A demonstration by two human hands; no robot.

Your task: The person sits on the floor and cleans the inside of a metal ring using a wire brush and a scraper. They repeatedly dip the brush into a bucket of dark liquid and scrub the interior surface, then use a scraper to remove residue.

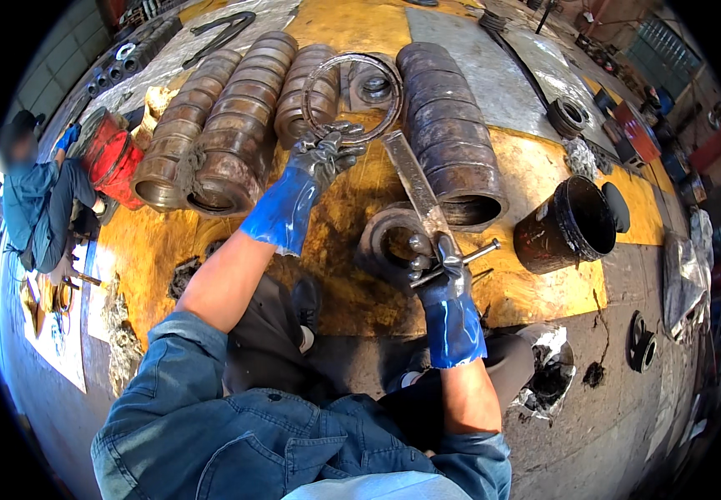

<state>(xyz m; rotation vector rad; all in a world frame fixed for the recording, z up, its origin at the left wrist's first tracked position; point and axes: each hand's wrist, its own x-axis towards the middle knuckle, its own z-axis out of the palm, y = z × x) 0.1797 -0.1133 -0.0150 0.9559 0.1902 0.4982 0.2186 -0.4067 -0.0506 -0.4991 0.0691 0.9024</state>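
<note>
My left hand (324, 158), in a blue glove with dark, greasy fingers, is closed on the lower edge of a thin metal ring (304, 93). The ring is raised above the floor sheets, in front of the stacked cylinders. My right hand (448, 283), gloved the same way, grips a flat metal bar (414, 179) that slants up to the left, its far end close to the ring's lower right edge. A slim metal rod (483, 249) with a knobbed end crosses the same hand. Just left of that hand, a thick, open metal collar (377, 242) rests on the yellow sheet.
Rows of rusty ringed cylinders (239, 125) lie beyond my hands, with another row (448, 117) at right. A black-smeared bucket (543, 237) stands on the right. A co-worker (31, 196) sits at far left beside a red sack (114, 162). A grease-filled bag (553, 371) lies by my right knee.
</note>
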